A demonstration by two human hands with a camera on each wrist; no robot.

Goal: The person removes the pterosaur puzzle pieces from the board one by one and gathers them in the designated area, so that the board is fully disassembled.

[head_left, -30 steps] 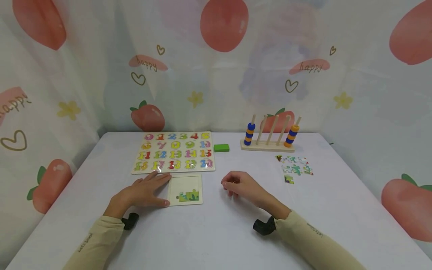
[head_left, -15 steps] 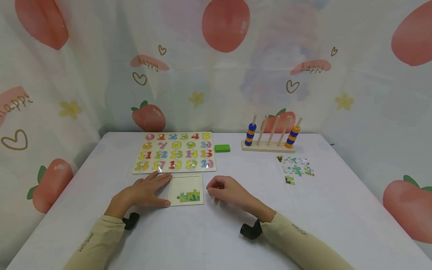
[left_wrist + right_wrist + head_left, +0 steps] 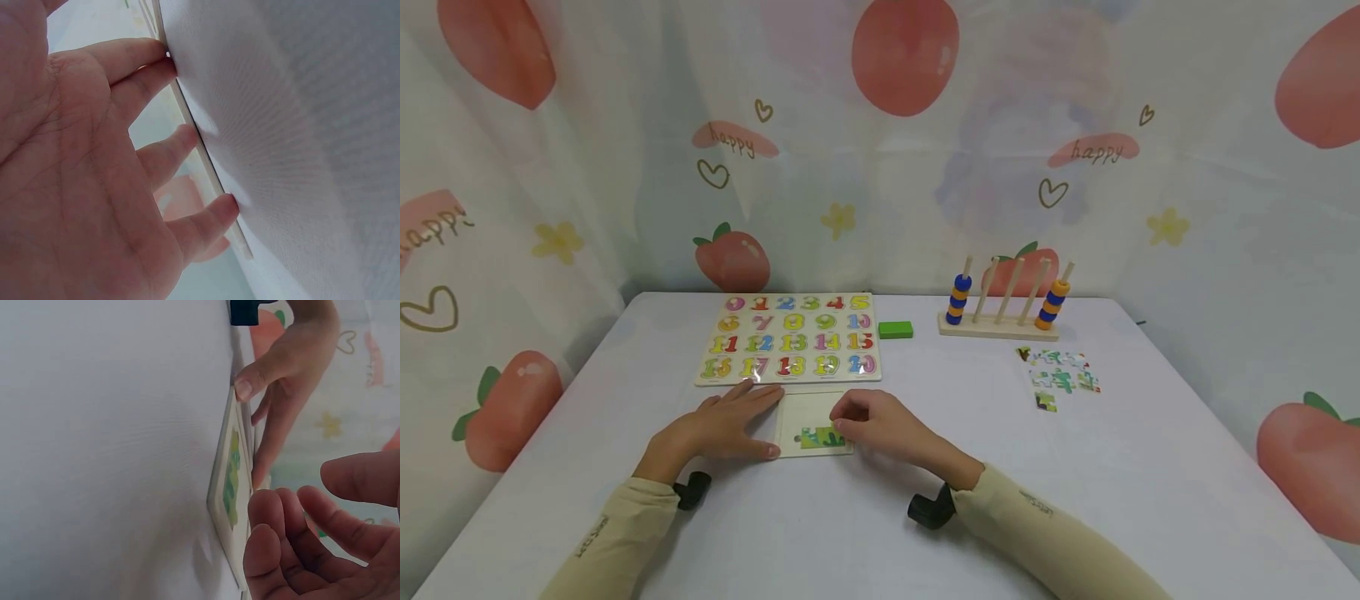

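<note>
My left hand [image 3: 718,425] lies with its fingers spread at the left edge of a square puzzle tray [image 3: 786,408]. Its thumb touches the near left corner and its fingertips reach the far left corner. Joined green puzzle pieces [image 3: 814,437] lie in the tray's near right part. Over the tray's right side, my right hand [image 3: 887,425] pinches a small puzzle piece, almost wholly hidden by the fingers. In the right wrist view, the curled fingers [image 3: 262,547] are above the tray's edge. The left wrist view has the left fingers [image 3: 215,215] against a board edge.
A number board [image 3: 790,342] lies just beyond the tray, with a green block [image 3: 896,330] beside it. A bead abacus [image 3: 1000,325] stands at the back right. Several loose puzzle pieces [image 3: 1063,380] lie in front of it. A printed curtain [image 3: 902,183] surrounds the table.
My right hand has moved left from beside the tray to above its right side, still pinching. The left hand has stayed on the tray's left edge.
</note>
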